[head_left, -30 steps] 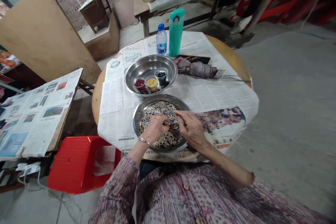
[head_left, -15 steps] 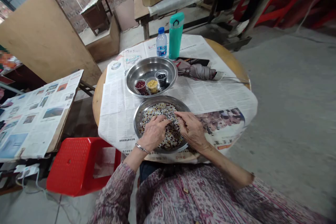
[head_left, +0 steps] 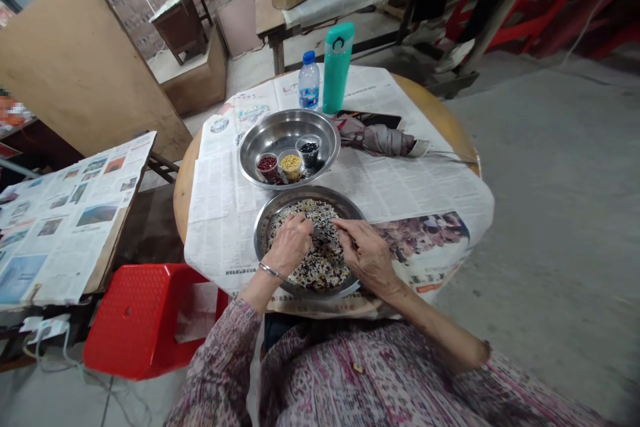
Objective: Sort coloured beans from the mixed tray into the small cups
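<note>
Several kinds of small grains, mixed white, yellow and dark (head_left: 323,273), lie in a steel basin (head_left: 345,197) at the table's near side. My left hand (head_left: 291,240), with a silver bangle at the wrist, is over the left part of the grains. Its fingers are curled down together, and whatever is between them is hidden. Over the basin's right side is my right hand (head_left: 369,255), its fingers bent but apart, fingertips at the grains. Behind, a second steel basin (head_left: 273,130) holds clear cups of red beans (head_left: 267,164), yellow beans (head_left: 291,164) and black beans (head_left: 309,149).
Newspaper (head_left: 215,213) covers the round table. Toward its back stand a water bottle (head_left: 309,83) and a teal flask (head_left: 338,70), with a folded umbrella (head_left: 375,137) and a dark phone (head_left: 385,120) to the right. A red stool (head_left: 135,320) is at the left.
My left hand has shifted over the grains, its fingers spreading half a second ago and curling in again now. The right hand has stayed nearly in place. Some grains have been moved about.
</note>
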`<state>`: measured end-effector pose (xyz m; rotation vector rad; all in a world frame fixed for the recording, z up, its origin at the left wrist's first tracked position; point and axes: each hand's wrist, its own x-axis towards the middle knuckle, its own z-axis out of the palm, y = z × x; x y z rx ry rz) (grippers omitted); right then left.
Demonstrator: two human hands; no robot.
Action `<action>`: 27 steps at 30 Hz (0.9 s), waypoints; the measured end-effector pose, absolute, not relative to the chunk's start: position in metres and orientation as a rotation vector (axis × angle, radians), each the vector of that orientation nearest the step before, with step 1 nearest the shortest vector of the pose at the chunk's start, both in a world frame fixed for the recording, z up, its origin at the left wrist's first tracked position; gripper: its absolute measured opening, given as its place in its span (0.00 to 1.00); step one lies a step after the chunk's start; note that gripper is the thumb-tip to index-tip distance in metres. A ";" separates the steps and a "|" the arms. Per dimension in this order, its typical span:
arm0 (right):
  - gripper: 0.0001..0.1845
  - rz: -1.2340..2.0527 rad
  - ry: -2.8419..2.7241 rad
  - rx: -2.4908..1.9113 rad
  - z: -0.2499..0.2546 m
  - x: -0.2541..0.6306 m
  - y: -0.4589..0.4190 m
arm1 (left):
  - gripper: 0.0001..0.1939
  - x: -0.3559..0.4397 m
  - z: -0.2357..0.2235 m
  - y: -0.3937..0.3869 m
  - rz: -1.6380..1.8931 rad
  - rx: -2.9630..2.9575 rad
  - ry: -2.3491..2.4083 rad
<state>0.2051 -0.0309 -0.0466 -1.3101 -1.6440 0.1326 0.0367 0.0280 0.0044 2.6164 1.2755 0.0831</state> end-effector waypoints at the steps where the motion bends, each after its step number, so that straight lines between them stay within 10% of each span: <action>1: 0.16 0.135 -1.646 -1.309 -0.046 0.205 -0.031 | 0.10 0.028 0.005 0.027 0.130 2.588 1.326; 27: 0.15 0.189 -1.695 -1.321 -0.047 0.207 -0.033 | 0.08 0.040 -0.003 0.016 0.045 2.458 1.292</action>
